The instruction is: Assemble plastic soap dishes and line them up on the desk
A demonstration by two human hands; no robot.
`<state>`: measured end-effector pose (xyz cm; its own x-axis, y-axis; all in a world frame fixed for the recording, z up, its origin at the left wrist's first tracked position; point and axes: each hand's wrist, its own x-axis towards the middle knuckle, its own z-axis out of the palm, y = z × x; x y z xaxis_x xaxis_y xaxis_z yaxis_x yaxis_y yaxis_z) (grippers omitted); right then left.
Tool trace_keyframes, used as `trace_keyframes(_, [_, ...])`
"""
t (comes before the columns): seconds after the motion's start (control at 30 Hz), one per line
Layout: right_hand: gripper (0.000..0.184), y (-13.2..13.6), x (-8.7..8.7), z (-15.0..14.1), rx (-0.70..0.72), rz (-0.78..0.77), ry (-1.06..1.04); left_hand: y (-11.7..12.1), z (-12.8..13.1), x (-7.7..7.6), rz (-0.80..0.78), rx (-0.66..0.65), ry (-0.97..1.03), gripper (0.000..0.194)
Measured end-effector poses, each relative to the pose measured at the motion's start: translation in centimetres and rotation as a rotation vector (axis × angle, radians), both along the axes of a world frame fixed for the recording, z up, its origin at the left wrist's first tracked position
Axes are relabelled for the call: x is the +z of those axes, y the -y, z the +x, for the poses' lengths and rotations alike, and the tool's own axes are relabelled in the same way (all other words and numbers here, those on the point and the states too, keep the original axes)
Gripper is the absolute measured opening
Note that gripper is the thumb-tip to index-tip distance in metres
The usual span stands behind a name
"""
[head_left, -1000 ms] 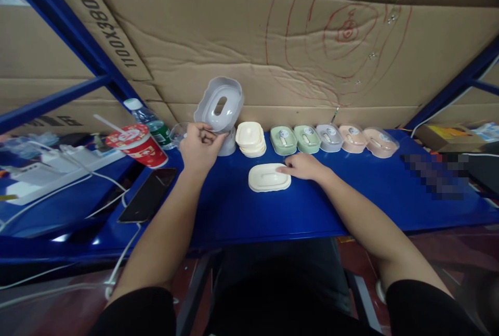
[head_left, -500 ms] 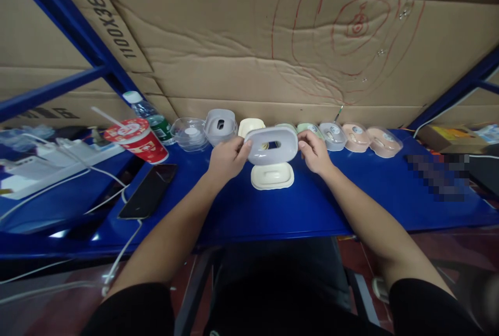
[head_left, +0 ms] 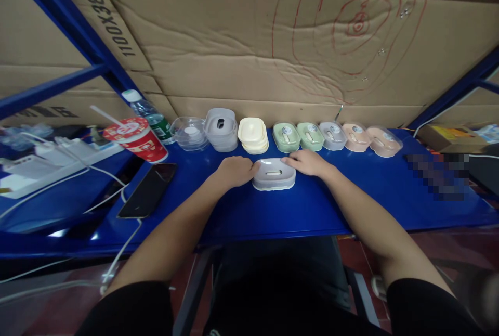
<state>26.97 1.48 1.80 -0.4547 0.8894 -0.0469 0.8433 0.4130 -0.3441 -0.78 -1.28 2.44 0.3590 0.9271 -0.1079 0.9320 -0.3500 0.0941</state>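
"Grey plastic, just right of centre: a slotted tray [head_left: 287, 175] sits over a cream base [head_left: 273, 173], which shows through the slot and along the lower edge. What are the fingers doing?"

"The left hand [head_left: 236, 171] touches the tray's left end, fingers folded together, thumb at the rim. The right hand [head_left: 307, 163] lies at its upper right corner, thumb over the rim, fingers bunched. Whether either clamps the wall or merely presses, the view cannot tell."

"How would such a piece handle?"

"Light and fairly stiff, by its look; the glossy wall may prove slippery. The two short ends seem the surest hold."

"The surface beneath?"

"A smooth blue tabletop [head_left: 268, 216]. Across the middle of the frame stand clear lids [head_left: 190, 141], a stack of grey trays [head_left: 221, 137], a stack of cream bases [head_left: 253, 136] and lidded dishes [head_left: 332, 141] in green, grey and pink."

"The room?"

"Creased cardboard [head_left: 210, 24] fills the upper frame, red rings [head_left: 358, 23] drawn at upper right. A red paper cup [head_left: 146, 146] and a water bottle [head_left: 159, 125] are at left, above a dark phone [head_left: 148, 191]; reddish floor tiles [head_left: 186, 294] show below."
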Motion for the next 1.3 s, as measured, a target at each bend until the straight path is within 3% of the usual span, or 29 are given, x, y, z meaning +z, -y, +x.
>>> trace_keyframes(0.23, [0.057, -0.3, -0.5, 0.1, 0.011, 0.002, -0.043, 0.2, 0.2, 0.5, -0.099, -0.009, 0.005, 0.070])
trace_keyframes(0.47, [0.039, -0.1, -0.6, -0.2, 0.003, 0.064, -0.125, 0.2, 0.9, 0.3, 0.153, 0.103, 0.008, 0.052])
trace_keyframes(0.67, [0.032, -0.2, -1.1, -0.5, 0.013, 0.131, -0.199, 0.3, 0.7, 0.7, 0.034, 0.005, 0.110, 0.062])
trace_keyframes(0.87, [0.034, -0.1, -1.2, -0.4, 0.009, 0.257, -0.301, 0.2, 0.5, 0.2, 0.248, -0.047, 0.184, 0.052])
trace_keyframes(1.07, [0.037, -0.3, -1.3, -0.4, 0.070, 0.174, -0.213, -0.1, 0.4, 0.1, 0.191, -0.028, 0.068, 0.043])
trace_keyframes(1.3, [0.042, -0.2, -1.1, -0.7, 0.046, 0.092, -0.107, -0.9, 0.5, -1.2, 0.179, 0.015, 0.053, 0.040])
